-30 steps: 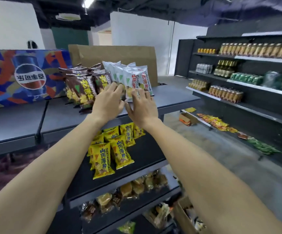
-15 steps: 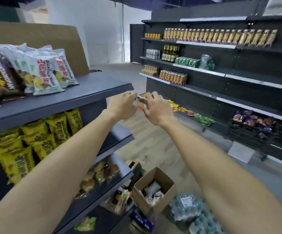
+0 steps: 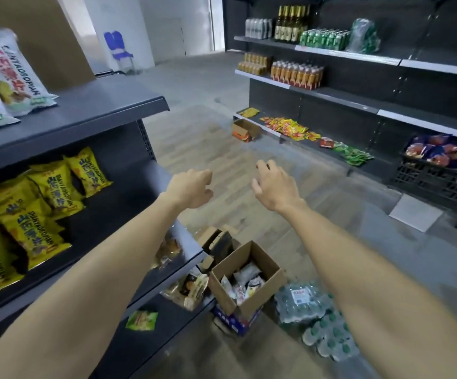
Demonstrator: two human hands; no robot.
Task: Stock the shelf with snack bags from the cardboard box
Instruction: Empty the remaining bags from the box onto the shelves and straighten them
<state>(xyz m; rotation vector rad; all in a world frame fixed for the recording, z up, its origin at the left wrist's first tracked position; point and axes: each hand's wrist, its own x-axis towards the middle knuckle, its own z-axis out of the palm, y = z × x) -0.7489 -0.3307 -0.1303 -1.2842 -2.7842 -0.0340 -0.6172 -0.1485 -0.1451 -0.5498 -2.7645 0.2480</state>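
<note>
My left hand (image 3: 190,187) and right hand (image 3: 275,186) hung loosely curled over the aisle, holding nothing. The open cardboard box (image 3: 245,280) of snack bags (image 3: 242,283) sat on the floor beside the shelf (image 3: 85,110).

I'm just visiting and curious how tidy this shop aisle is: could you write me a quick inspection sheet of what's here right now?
Surface: dark shelf unit on the left, several tiers; grey and wood-look floor.
Job's things: open cardboard box on the floor holding snack bags; white snack bags on the top tier; yellow snack bags on the tier below.
Clutter: wrapped pack of water bottles beside the box; small orange box on the floor across the aisle.
Grips: left hand and right hand both empty, fingers loosely curled, held above the floor.
Cables: nothing seen.
Surroundings: wall shelves with drink bottles, sachets, a black crate; blue chair far back.
</note>
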